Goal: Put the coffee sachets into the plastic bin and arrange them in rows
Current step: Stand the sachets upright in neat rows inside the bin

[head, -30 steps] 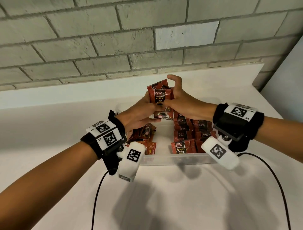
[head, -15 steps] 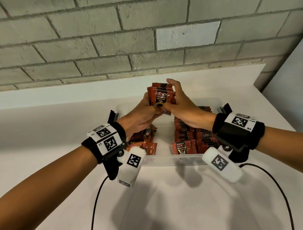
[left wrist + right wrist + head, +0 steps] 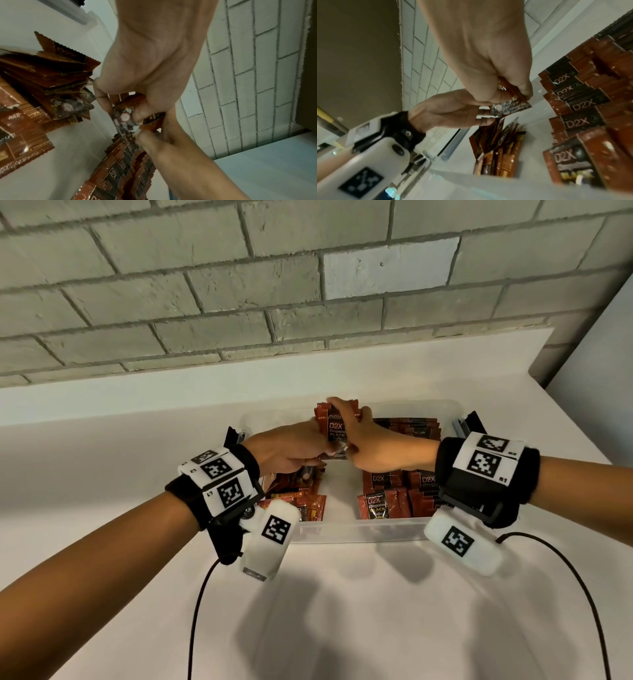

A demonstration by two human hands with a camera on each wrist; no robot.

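Note:
A small stack of red-brown coffee sachets (image 3: 334, 429) is held upright above the clear plastic bin (image 3: 359, 533). My left hand (image 3: 291, 446) grips the stack's lower left edge, and my right hand (image 3: 363, 436) pinches it from the right, fingers over its top. In the left wrist view the left fingers (image 3: 102, 97) pinch the sachet stack (image 3: 123, 119). In the right wrist view the right hand (image 3: 503, 93) holds the same sachets (image 3: 510, 106). Neat rows of sachets (image 3: 397, 494) fill the bin's right side. A loose heap of sachets (image 3: 298, 491) lies at its left.
The bin stands on a white counter (image 3: 342, 611) against a grey brick wall (image 3: 274, 285). A white side wall (image 3: 599, 371) rises at the right. Black cables (image 3: 195, 611) trail from both wristbands over the counter's near part.
Both hands with the sachet stack have lowered a little toward the bin. The right hand's fingers now reach over the stack's top.

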